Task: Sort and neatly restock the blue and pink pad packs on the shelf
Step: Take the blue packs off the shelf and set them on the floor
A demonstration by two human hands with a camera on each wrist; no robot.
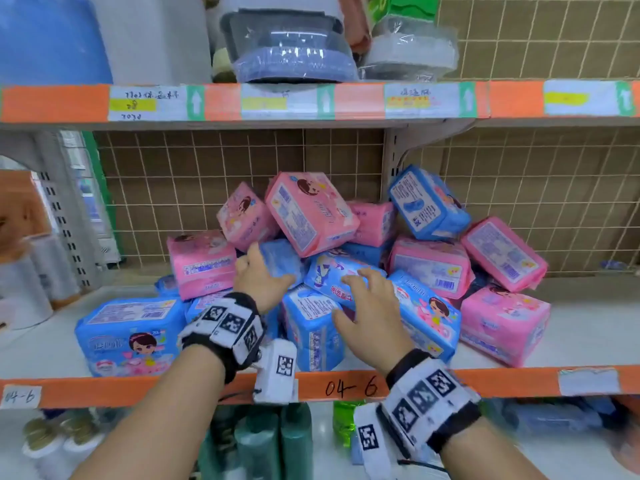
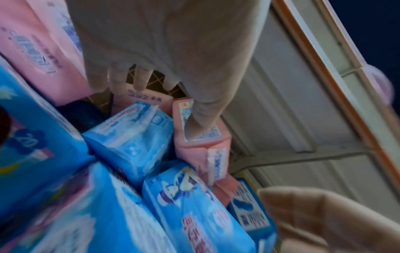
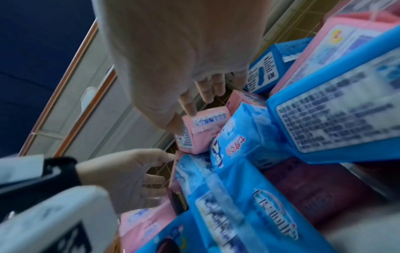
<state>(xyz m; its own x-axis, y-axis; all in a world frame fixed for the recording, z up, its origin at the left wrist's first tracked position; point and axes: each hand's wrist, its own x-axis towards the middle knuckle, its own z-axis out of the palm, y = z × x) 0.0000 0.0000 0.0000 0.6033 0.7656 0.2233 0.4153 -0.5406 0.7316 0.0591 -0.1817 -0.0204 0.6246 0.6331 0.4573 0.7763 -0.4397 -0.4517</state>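
Several pink and blue pad packs lie jumbled in a pile on the white middle shelf [image 1: 581, 327], against its wire-grid back. My left hand [image 1: 266, 271] reaches into the pile's left centre. Its fingers [image 2: 140, 80] are straight and spread beside a small blue pack [image 1: 282, 258], holding nothing. My right hand [image 1: 356, 296] hovers with spread fingers [image 3: 205, 89] over a tilted blue pack with red lettering [image 1: 329, 277], which also shows in the right wrist view [image 3: 238, 142]. A large blue pack [image 1: 128, 334] stands at the front left. Pink packs [image 1: 311, 213] top the heap.
The orange shelf edge [image 1: 485, 379] marked 04-6 runs in front of my wrists. Wrapped plastic containers [image 1: 287, 46] sit on the shelf above. Green bottles [image 1: 263, 441] stand on the shelf below. White rolls [image 1: 27, 282] stand at the far left.
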